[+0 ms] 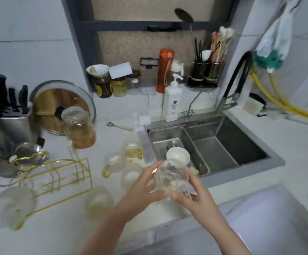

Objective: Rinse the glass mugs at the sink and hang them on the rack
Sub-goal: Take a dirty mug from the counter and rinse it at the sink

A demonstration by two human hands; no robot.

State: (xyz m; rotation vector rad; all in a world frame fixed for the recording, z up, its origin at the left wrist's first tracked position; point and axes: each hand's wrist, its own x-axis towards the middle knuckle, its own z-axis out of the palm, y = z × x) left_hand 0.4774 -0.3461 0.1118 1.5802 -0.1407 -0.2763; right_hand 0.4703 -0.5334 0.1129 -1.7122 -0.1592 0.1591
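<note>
Both hands hold one glass mug (169, 178) in the air, just in front of the near left corner of the sink (241, 126). The left hand (145, 188) curls around the left side of the mug, with its thumb on the upper part. The right hand (192, 192) grips the mug from the right and below, with fingers bent under the base. The mug is tilted, with its mouth pointing away from the person. Just beyond the hands, inside the left basin of the sink, stands a white bowl (178, 155). To the left of the left hand, several other glass mugs (123, 162) stand on the counter close together; some have yellow handles. Further left from the hand lies the gold wire rack (61, 179), and no mug hangs on it. One more mug (99, 201) stands near the left forearm, and a blurred one (9, 207) is at the far left. Beyond the right hand, behind the sink, the black faucet (236, 83) rises, and a white soap bottle (172, 102) stands to its left.
</note>
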